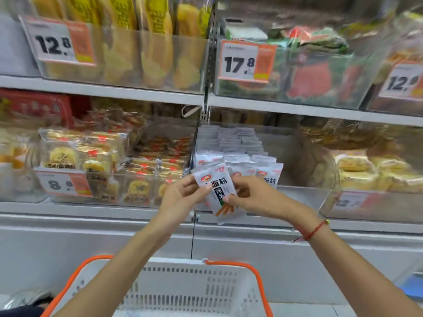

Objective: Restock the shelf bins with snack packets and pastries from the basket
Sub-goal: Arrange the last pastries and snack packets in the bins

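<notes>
A white snack packet [220, 191] is pinched between both hands, left hand [183, 195] on its left edge, right hand [251, 197] on its right, just before the front edge of a clear shelf bin [304, 195] holding rows of matching packets [240, 152]. Below, a white basket [196, 284] with orange handles.

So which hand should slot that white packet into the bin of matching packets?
The right hand, probably. It pinches the white packet on the side nearer the bin of matching packets, with open room on that side. The left hand grips the far edge and would have to cross over.
</notes>
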Demonstrator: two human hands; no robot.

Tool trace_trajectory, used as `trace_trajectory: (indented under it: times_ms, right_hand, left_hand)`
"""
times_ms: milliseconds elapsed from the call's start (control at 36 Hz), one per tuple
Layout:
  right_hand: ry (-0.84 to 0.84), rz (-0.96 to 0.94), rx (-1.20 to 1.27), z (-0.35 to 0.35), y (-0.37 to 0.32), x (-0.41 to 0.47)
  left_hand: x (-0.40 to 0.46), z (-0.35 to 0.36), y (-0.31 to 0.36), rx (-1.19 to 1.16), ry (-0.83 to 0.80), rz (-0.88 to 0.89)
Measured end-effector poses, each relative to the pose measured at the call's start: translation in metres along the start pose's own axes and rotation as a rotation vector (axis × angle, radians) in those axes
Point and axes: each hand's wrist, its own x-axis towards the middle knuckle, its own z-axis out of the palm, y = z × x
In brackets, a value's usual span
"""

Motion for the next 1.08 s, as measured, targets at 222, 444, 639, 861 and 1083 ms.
trace_trajectory:
  times_ms: [222,444,639,861,1083]
  right_hand:
    - [0.483,-0.197,0.061,-0.034,-0.021,0.001]
    - [0.535,-0.160,-0.049,-0.029,-0.035,0.032]
    - [0.451,-0.096,-0.189,-0.015,-0.030,0.046]
    - [0.398,-0.089,-0.252,-0.029,-0.035,0.047]
    - [0.275,0.025,-0.396,-0.027,-0.028,0.050]
  left_hand:
    - [0.042,0.019,0.062,0.289,0.043,0.402]
    - [0.064,-0.010,0.072,0.673,0.080,0.500]
    - [0.061,-0.019,0.052,0.991,0.072,0.501]
    - [0.063,-0.028,0.043,1.071,-0.015,0.434]
    - [0.074,-0.030,0.045,1.329,-0.011,0.410]
